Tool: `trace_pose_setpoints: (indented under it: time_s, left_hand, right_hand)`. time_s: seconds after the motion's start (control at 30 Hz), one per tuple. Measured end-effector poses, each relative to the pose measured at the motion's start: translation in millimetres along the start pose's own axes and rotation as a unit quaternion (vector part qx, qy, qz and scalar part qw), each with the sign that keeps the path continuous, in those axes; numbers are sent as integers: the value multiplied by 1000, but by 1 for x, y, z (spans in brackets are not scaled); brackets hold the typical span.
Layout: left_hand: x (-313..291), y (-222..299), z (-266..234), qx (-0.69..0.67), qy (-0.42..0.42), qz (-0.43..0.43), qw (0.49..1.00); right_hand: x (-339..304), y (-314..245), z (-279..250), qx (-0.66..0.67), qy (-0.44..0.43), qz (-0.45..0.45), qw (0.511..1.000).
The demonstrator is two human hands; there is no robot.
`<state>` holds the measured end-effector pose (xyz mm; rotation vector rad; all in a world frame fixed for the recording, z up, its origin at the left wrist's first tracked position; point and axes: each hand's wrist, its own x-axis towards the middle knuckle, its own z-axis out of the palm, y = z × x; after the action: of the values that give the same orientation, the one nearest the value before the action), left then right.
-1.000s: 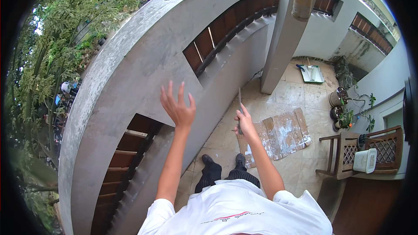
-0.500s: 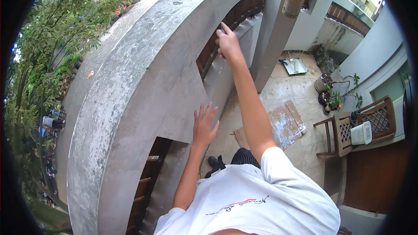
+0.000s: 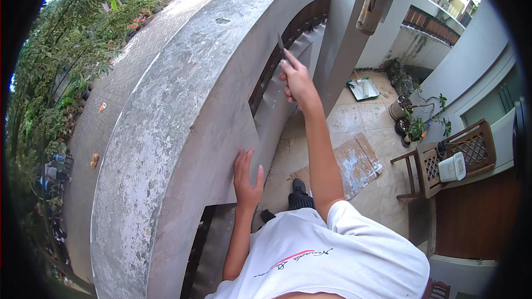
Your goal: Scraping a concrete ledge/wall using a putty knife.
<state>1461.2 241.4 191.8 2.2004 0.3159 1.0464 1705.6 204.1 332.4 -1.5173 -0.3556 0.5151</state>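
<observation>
My right hand [image 3: 300, 84] is closed around a scraper [image 3: 280, 46], whose thin grey blade points up and away along the inner face of the curved wall [image 3: 216, 116]. The handle is hidden in my fist. The blade is close to the wall by the far slot; whether it touches cannot be told. My left hand [image 3: 247, 181] lies open with its fingers up against the same wall, just above the near slot. Pale, flaking patches mark the broad top [image 3: 147, 116] of the wall.
A grey pillar [image 3: 344, 39] stands beyond my right hand. On the tiled floor are a paint tray [image 3: 364, 89] with a roller and paint-smeared cardboard [image 3: 354, 166]. Potted plants [image 3: 400, 108] and a wooden chair [image 3: 429, 173] bearing a white tub [image 3: 453, 167] are at right.
My right hand has come back toward me a little, and the scraper's blade now shows clearly. My left hand has slid lower and left along the wall. The view has shifted slightly.
</observation>
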Motion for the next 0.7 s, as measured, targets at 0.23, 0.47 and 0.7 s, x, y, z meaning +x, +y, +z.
trace_pose_setpoints:
  time_s: [0.23, 0.47, 0.7]
  left_hand:
    - [27, 18, 27, -36, -55, 0, 998]
    - [35, 18, 33, 4, 3, -16, 1000]
    - [80, 57, 33, 56, 82, 111, 989]
  right_hand:
    - [111, -12, -16, -72, 123, -53, 988]
    - [35, 15, -1, -121, 62, -124, 983]
    - [126, -10, -16, -39, 140, -170, 975]
